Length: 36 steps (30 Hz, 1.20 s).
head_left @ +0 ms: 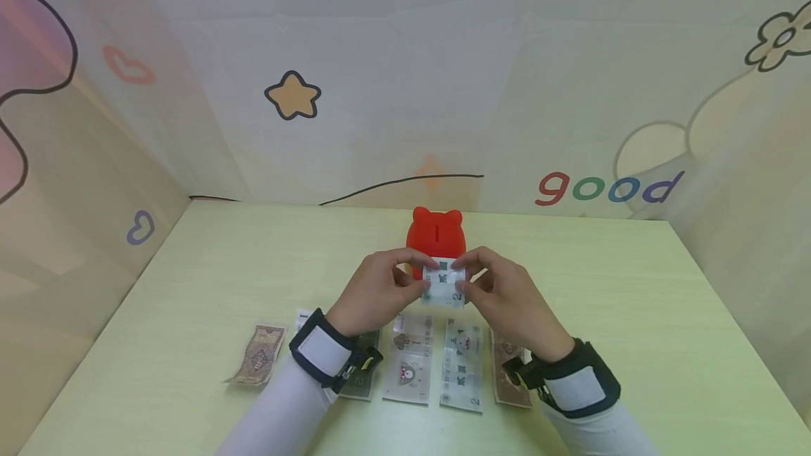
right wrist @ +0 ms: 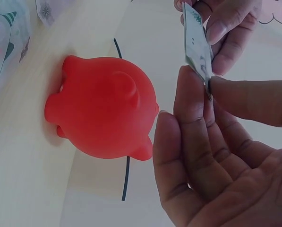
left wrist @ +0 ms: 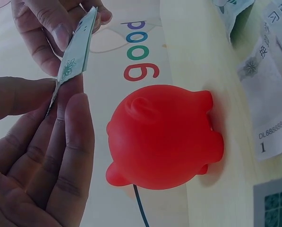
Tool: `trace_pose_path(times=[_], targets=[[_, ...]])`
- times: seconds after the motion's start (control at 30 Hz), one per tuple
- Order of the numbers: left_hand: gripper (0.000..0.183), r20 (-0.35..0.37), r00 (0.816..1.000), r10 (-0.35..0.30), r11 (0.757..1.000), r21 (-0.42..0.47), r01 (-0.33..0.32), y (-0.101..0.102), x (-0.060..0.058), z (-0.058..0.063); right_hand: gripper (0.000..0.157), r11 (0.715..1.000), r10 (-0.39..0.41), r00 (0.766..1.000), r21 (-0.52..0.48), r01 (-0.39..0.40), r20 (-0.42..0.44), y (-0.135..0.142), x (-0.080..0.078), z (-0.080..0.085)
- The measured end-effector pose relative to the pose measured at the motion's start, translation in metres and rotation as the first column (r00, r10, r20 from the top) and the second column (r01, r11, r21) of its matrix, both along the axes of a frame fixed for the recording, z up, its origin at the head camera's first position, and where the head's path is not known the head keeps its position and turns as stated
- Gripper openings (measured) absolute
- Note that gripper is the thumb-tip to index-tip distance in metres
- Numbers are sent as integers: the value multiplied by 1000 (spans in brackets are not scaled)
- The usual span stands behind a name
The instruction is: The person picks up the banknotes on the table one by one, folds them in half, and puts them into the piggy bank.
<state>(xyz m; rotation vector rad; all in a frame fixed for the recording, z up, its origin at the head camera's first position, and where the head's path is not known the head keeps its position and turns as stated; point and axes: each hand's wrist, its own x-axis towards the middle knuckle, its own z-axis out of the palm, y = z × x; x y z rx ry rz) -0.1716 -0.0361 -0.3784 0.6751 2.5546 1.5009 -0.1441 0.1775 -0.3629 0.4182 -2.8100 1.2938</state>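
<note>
Between both hands is a folded pale green play banknote (head_left: 443,283), marked 2 at its lower right corner. My left hand (head_left: 375,292) pinches its left edge between thumb and fingers. The right edge is pinched by my right hand (head_left: 510,295) in the same way. Just beyond the note stands a red piggy bank (head_left: 436,232), its slot facing up and its lower part hidden by the note and hands. Seen edge-on in the left wrist view, the folded note (left wrist: 77,52) is a thin layered strip. The right wrist view shows the piggy bank (right wrist: 105,106) standing beside the hands.
Several play banknotes lie in a row nearer me: a brown one (head_left: 258,356) at left, a greyish one (head_left: 407,371), a pale green one (head_left: 462,375) and a brown one (head_left: 510,378) partly under the right wrist. A printed cloth (head_left: 393,55) hangs behind the table.
</note>
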Motion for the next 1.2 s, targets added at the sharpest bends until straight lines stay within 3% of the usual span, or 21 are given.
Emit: trace_pose_path(times=[0.63,0.93,1.2], targets=[[26,10,1000,-2,1000,11,2,0,-1,-2,29,1000,10,1000,4,-10,-3,1,-1,-1],[29,-54,998,-37,999,16,37,0,-1,-3,35,1000,26,1000,-3,-26,6,1,-1,0],[29,-54,998,-38,999,14,39,0,0,-1,38,1000,28,1000,13,-28,-11,1,-2,-1]])
